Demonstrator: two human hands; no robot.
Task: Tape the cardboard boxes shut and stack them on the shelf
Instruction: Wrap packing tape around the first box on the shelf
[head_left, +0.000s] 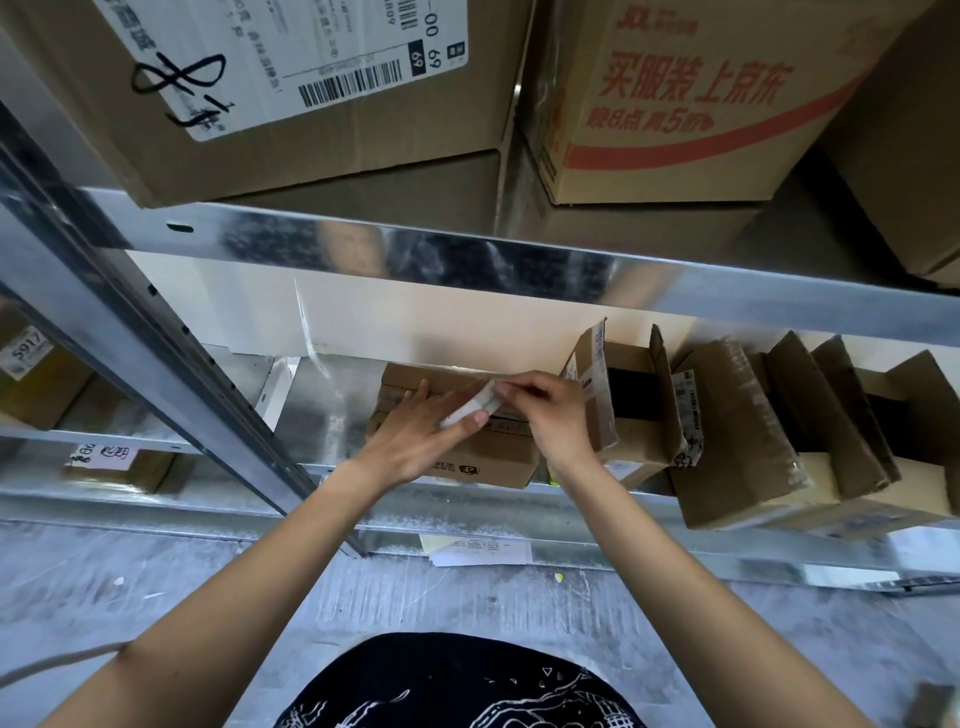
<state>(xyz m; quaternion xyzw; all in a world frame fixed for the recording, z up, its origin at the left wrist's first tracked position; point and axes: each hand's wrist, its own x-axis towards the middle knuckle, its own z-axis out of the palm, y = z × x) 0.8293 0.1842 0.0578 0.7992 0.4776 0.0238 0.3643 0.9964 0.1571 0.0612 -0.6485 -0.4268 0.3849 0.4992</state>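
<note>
Pretty bright overall, soft even light with no hard shadows. The metal shelf beam (467, 260) across the middle throws smeary glare and blotchy reflections, and the white panel behind it is close to blown out. The gaps under the big boxes (322, 104) at the top sit in deep shadow. Heavy wide-angle bend: the upright at left and the frame edges curve hard. Both hands in the center look a bit motion-blurred, and the lower corners go soft.

matt brown cardboard box (457, 457) on a shiny, mottled galvanised metal shelf (332, 410).
</note>
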